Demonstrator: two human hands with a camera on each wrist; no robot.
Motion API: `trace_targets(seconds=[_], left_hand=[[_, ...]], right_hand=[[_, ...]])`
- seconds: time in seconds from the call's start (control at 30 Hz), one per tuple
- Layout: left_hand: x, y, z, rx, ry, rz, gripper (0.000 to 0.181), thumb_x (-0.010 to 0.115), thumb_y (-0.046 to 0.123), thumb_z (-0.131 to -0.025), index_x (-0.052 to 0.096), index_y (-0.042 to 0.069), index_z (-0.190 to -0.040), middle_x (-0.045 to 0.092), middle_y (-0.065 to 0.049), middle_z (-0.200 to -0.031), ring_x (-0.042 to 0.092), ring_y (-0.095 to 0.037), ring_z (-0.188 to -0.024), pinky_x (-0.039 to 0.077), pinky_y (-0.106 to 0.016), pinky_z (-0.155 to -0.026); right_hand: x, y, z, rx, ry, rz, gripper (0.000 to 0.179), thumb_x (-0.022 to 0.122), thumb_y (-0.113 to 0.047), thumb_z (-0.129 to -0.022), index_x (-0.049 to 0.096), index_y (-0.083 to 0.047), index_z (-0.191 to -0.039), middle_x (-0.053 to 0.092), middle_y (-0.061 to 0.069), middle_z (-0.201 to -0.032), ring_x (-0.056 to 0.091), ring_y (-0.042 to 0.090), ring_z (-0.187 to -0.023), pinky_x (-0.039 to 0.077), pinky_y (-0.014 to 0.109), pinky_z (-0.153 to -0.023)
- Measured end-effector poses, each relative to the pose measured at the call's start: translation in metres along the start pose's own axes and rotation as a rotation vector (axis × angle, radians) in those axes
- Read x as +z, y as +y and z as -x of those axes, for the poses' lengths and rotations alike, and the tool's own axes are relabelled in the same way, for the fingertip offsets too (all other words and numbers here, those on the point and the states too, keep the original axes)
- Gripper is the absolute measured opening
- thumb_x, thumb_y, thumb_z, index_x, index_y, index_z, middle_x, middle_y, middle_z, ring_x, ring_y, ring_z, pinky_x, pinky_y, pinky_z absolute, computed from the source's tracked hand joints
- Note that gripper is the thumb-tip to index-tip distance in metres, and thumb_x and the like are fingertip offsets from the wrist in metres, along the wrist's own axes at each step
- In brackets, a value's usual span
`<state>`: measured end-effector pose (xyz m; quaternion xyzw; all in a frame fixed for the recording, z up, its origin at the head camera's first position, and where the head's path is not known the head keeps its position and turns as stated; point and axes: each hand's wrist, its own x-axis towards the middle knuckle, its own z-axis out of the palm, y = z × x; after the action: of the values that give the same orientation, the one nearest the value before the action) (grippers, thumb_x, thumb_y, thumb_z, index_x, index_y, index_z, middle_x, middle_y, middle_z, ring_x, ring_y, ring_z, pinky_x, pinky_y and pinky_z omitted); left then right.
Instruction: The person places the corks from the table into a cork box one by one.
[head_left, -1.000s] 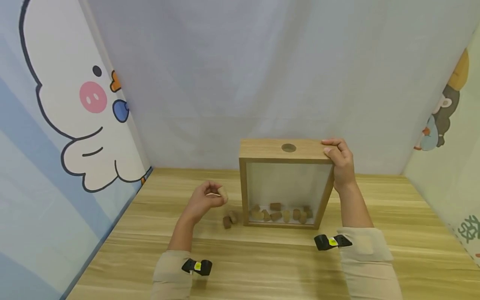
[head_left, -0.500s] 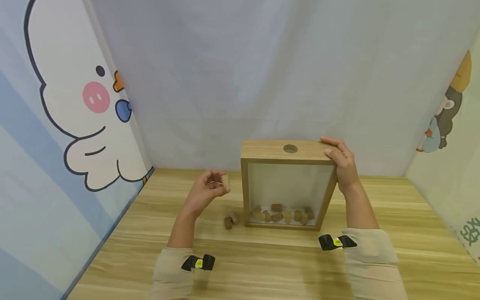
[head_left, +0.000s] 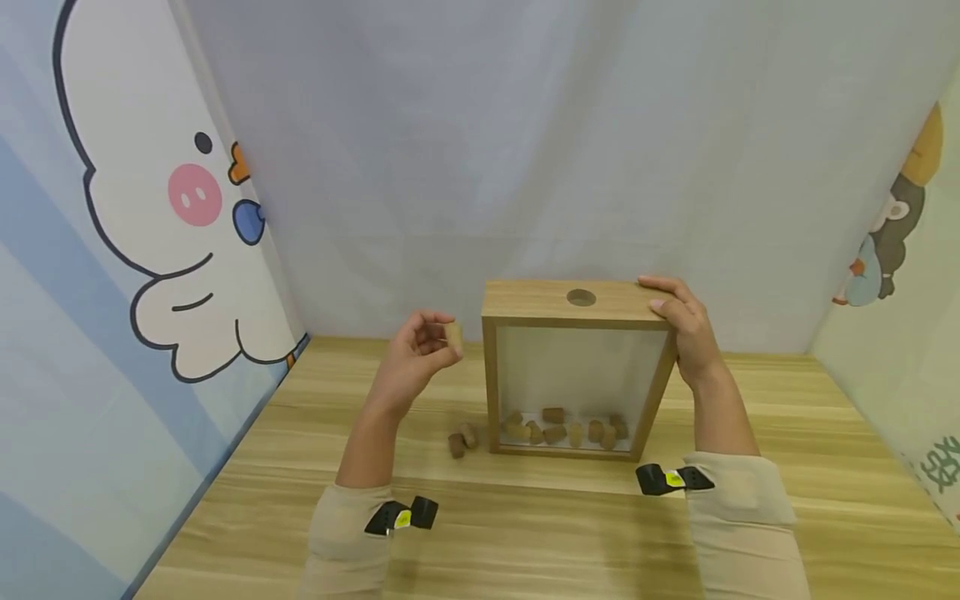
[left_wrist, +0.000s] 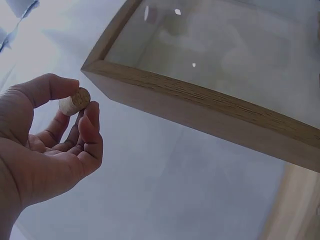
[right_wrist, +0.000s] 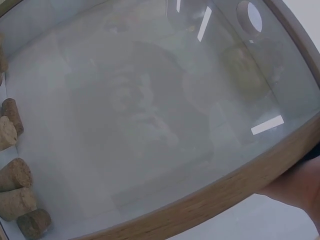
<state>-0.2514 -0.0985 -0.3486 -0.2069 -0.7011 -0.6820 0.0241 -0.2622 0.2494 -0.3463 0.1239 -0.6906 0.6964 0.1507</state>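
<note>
A pale cork (head_left: 453, 338) is pinched between the thumb and fingertips of my left hand (head_left: 408, 362), raised just left of the wooden box. In the left wrist view the cork (left_wrist: 75, 101) shows one round end, close to the box's corner. The shadow box (head_left: 573, 310) stands upright, with a clear front pane and a round hole (head_left: 581, 297) in its top. My right hand (head_left: 688, 333) grips the box's top right corner, thumb in front and fingers over the top. Several corks (head_left: 554, 434) lie inside along its bottom; the right wrist view shows some corks (right_wrist: 15, 175) close up.
Two more corks (head_left: 462, 439) lie on the wood-grain table (head_left: 525, 533) at the box's lower left. A pale curtain (head_left: 420, 167) hangs behind the table. Printed cartoon panels stand on the left (head_left: 142, 208) and right (head_left: 892, 242).
My left hand has risen with the cork, which now stands more upright in the fingers. The right hand keeps its grip on the box. The head view has shifted slightly.
</note>
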Motion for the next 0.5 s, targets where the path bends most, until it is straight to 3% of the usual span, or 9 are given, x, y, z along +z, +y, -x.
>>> trace_targets(seconds=[0.33, 0.5], left_hand=[[0.003, 0.029, -0.012, 0.043, 0.042, -0.006, 0.050, 0.064, -0.008, -0.081, 0.051, 0.006, -0.127, 0.052, -0.010, -0.098, 0.054, -0.023, -0.086, 0.048, -0.030, -0.074], [0.015, 0.045, -0.023, 0.068, 0.036, -0.040, 0.044, 0.065, -0.008, -0.080, 0.056, 0.001, -0.122, 0.056, -0.012, -0.100, 0.055, -0.025, -0.090, 0.048, -0.033, -0.077]], right_hand=[[0.010, 0.003, -0.001, -0.024, 0.113, -0.032, 0.033, 0.042, -0.011, -0.087, 0.067, -0.018, -0.108, 0.050, 0.005, -0.114, 0.044, 0.023, -0.097, 0.033, 0.041, -0.078], [0.010, 0.003, -0.001, -0.033, 0.134, -0.057, 0.033, 0.041, -0.011, -0.086, 0.067, -0.018, -0.105, 0.049, 0.005, -0.113, 0.044, 0.023, -0.096, 0.032, 0.041, -0.078]])
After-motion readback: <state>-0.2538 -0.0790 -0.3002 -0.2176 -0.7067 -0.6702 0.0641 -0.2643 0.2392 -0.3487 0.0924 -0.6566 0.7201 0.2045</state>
